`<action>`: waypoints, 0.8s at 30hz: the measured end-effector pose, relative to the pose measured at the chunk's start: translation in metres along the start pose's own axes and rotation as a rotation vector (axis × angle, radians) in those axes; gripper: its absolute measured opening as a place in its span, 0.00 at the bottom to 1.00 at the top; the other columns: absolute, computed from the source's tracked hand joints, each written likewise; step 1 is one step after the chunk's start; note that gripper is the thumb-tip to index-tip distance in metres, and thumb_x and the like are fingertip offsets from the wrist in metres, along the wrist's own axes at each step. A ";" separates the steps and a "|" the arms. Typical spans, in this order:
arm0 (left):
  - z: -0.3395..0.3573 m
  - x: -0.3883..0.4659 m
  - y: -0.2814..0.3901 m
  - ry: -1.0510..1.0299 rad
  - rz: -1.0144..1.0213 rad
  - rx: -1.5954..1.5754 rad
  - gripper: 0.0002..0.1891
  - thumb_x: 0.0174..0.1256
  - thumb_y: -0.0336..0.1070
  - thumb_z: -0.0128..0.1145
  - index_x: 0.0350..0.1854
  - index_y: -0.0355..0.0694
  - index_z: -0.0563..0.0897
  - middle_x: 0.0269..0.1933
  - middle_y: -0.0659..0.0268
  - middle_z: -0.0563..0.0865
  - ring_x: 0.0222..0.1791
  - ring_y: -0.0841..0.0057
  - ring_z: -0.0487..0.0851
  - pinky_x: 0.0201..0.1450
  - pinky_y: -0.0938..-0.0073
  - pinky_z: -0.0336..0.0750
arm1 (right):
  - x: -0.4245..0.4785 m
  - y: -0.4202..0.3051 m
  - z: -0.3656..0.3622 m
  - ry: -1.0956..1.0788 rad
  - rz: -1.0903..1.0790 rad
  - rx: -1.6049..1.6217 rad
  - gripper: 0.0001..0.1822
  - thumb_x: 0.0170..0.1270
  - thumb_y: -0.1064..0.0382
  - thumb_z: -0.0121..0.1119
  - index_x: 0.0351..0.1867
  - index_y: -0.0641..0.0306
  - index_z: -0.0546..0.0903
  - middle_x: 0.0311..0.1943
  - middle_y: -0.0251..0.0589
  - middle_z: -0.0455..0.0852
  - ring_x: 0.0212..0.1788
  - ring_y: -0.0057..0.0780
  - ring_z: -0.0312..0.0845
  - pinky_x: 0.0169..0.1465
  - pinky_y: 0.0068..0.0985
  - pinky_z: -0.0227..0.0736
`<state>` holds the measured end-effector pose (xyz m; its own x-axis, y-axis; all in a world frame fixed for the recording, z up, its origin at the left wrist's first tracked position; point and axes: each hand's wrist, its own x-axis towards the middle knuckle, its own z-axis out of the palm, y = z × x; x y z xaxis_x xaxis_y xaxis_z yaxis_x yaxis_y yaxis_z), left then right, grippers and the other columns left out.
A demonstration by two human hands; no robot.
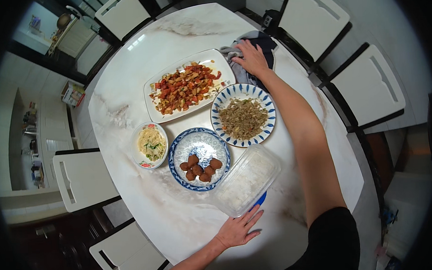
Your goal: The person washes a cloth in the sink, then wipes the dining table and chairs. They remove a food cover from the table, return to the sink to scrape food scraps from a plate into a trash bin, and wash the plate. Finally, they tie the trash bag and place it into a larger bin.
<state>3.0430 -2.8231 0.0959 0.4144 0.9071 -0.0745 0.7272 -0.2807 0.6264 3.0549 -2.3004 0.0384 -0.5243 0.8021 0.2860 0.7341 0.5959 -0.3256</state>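
My right hand lies palm down on a crumpled grey and black cloth at the far right of the table. Its fingers are spread over the folds; whether they grip the fabric is hidden. Fingers apart and empty, my left hand rests near the lower end of a clear plastic container of white rice. The fingertips are close to its edge and to a blue object partly under it. Beside the cloth are a rectangular platter of diced red and brown food and a blue-patterned plate of minced food.
A blue-rimmed plate holds several brown balls. Left of it stands a floral bowl of noodle-like shreds. All rest on a marble-patterned table. White chairs surround it, with more chairs at the right.
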 end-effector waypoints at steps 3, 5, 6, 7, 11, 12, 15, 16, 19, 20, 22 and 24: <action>0.001 0.000 -0.002 -0.009 0.004 -0.007 0.35 0.63 0.54 0.59 0.70 0.43 0.69 0.72 0.56 0.66 0.71 0.62 0.66 0.69 0.58 0.63 | 0.004 -0.010 0.012 -0.047 -0.227 0.001 0.28 0.65 0.46 0.58 0.64 0.51 0.72 0.72 0.42 0.63 0.75 0.36 0.53 0.74 0.49 0.45; 0.004 -0.002 -0.006 -0.025 -0.020 -0.045 0.35 0.63 0.53 0.59 0.70 0.42 0.69 0.72 0.56 0.66 0.71 0.61 0.66 0.69 0.58 0.63 | -0.003 -0.004 0.005 -0.087 -0.240 -0.018 0.28 0.65 0.45 0.57 0.64 0.51 0.72 0.71 0.41 0.65 0.75 0.36 0.55 0.71 0.52 0.47; 0.006 -0.002 -0.007 -0.033 -0.024 -0.067 0.35 0.63 0.53 0.59 0.70 0.42 0.69 0.72 0.56 0.66 0.71 0.60 0.66 0.69 0.58 0.63 | -0.008 0.004 0.001 -0.073 -0.228 -0.035 0.28 0.65 0.44 0.58 0.64 0.50 0.72 0.70 0.40 0.67 0.74 0.35 0.55 0.70 0.53 0.47; 0.008 -0.003 -0.007 -0.025 -0.015 -0.048 0.34 0.63 0.53 0.59 0.69 0.42 0.69 0.72 0.56 0.66 0.71 0.60 0.67 0.69 0.58 0.63 | -0.015 0.011 -0.003 -0.057 -0.214 -0.052 0.28 0.64 0.44 0.58 0.64 0.49 0.72 0.69 0.39 0.68 0.74 0.35 0.56 0.69 0.55 0.48; 0.010 -0.004 -0.005 -0.008 0.007 0.018 0.34 0.63 0.52 0.59 0.69 0.41 0.70 0.72 0.55 0.66 0.70 0.61 0.68 0.64 0.60 0.68 | -0.068 0.045 -0.033 0.005 0.006 -0.110 0.27 0.62 0.42 0.60 0.60 0.49 0.75 0.68 0.40 0.69 0.73 0.38 0.56 0.67 0.60 0.46; 0.008 -0.003 -0.004 -0.004 0.010 0.031 0.34 0.63 0.52 0.59 0.68 0.41 0.70 0.72 0.55 0.66 0.70 0.61 0.67 0.63 0.61 0.68 | -0.084 0.058 -0.040 0.032 0.039 -0.146 0.28 0.62 0.42 0.60 0.60 0.50 0.74 0.68 0.41 0.69 0.73 0.39 0.56 0.67 0.60 0.47; 0.007 -0.001 -0.003 0.011 0.010 0.042 0.33 0.63 0.52 0.59 0.68 0.41 0.70 0.72 0.55 0.66 0.71 0.61 0.66 0.64 0.60 0.66 | -0.149 0.077 -0.067 0.082 0.130 -0.261 0.29 0.62 0.41 0.59 0.61 0.52 0.73 0.69 0.41 0.69 0.73 0.40 0.57 0.66 0.61 0.48; 0.007 -0.001 -0.002 0.008 0.009 0.042 0.33 0.63 0.52 0.59 0.68 0.40 0.70 0.72 0.55 0.66 0.71 0.61 0.66 0.65 0.59 0.65 | -0.171 0.083 -0.079 0.064 0.199 -0.259 0.29 0.62 0.41 0.59 0.61 0.52 0.73 0.68 0.42 0.69 0.72 0.42 0.56 0.66 0.61 0.48; 0.007 -0.007 -0.002 0.049 0.041 0.051 0.32 0.64 0.51 0.59 0.67 0.39 0.70 0.72 0.54 0.66 0.71 0.59 0.65 0.69 0.57 0.60 | -0.249 0.099 -0.107 0.055 0.333 -0.283 0.30 0.63 0.40 0.57 0.62 0.53 0.73 0.67 0.47 0.69 0.72 0.45 0.56 0.65 0.61 0.50; 0.009 -0.010 -0.001 0.070 0.047 0.047 0.32 0.63 0.50 0.59 0.67 0.38 0.70 0.72 0.54 0.66 0.71 0.59 0.65 0.69 0.57 0.59 | -0.276 0.103 -0.113 0.063 0.341 -0.317 0.31 0.63 0.39 0.57 0.62 0.54 0.73 0.67 0.48 0.69 0.73 0.46 0.55 0.65 0.61 0.50; 0.010 -0.015 0.000 0.100 0.050 0.037 0.32 0.63 0.49 0.59 0.66 0.38 0.71 0.72 0.53 0.66 0.71 0.57 0.65 0.69 0.56 0.59 | -0.329 0.106 -0.127 0.072 0.369 -0.390 0.33 0.64 0.37 0.56 0.63 0.56 0.72 0.67 0.49 0.69 0.73 0.48 0.55 0.65 0.61 0.50; 0.009 -0.016 0.002 0.140 0.075 0.010 0.32 0.62 0.49 0.59 0.66 0.38 0.71 0.71 0.52 0.66 0.71 0.56 0.65 0.70 0.56 0.59 | -0.385 0.103 -0.143 0.043 0.456 -0.463 0.35 0.64 0.36 0.54 0.64 0.57 0.71 0.67 0.47 0.69 0.74 0.48 0.53 0.65 0.62 0.49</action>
<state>3.0429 -2.8405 0.0914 0.3880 0.9181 0.0814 0.7026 -0.3517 0.6185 3.3944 -2.5535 0.0240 -0.1053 0.9625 0.2501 0.9940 0.1096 -0.0033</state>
